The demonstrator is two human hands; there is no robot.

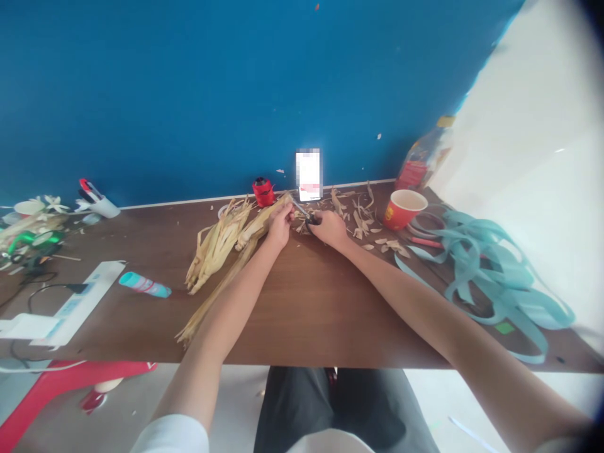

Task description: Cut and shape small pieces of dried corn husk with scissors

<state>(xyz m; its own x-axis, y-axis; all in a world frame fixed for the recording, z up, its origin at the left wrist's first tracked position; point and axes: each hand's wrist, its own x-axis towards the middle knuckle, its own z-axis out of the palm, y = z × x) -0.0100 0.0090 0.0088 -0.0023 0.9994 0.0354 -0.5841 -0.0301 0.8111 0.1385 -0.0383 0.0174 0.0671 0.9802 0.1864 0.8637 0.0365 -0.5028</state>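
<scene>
Scissors (310,221) with dark handles sit in the right hand (331,229), its fingers curled round the grips, blades pointing up and to the left toward the other hand. Whether the blades stand apart or together is too small to tell. The left hand (281,223) has its thumb and fingers pinched at the upper end of a husk bundle (255,231) — dry, pale yellow, slanting down to the left across the back half of the brown table (330,314). A second bundle (219,242) lies just left of it, and a long thin strip (212,301) runs toward the table's front edge, partly behind the left forearm.

Curled scraps (361,223) are scattered behind and to the right of the right hand. A phone (309,173) with a bright screen leans on the blue wall (198,94) behind the hands, with a small red roll (263,192) to its left. On the right stand a red paper cup (406,211) and a bottle (425,157), near a loose heap of pale blue ribbon (491,251). Toward the left lie a blue tube (144,284) and a white power strip (80,305).
</scene>
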